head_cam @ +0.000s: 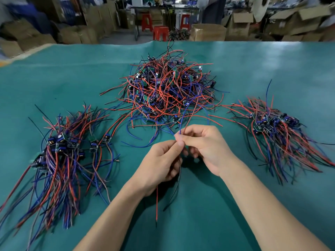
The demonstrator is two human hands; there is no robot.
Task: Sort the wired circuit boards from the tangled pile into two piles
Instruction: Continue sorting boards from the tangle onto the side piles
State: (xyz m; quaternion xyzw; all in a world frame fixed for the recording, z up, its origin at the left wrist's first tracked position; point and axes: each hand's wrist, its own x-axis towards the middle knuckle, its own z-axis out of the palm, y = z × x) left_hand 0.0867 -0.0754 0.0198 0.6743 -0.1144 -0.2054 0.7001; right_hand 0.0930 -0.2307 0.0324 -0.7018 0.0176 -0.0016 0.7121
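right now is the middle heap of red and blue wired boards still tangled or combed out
Tangled: the middle heap has wires looping every way, unlike the combed left pile and right pile.

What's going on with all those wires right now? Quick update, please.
Both hands, left and right, pinch wires leading up to the tangled pile. Sorted piles lie left and right. Nothing blocking.
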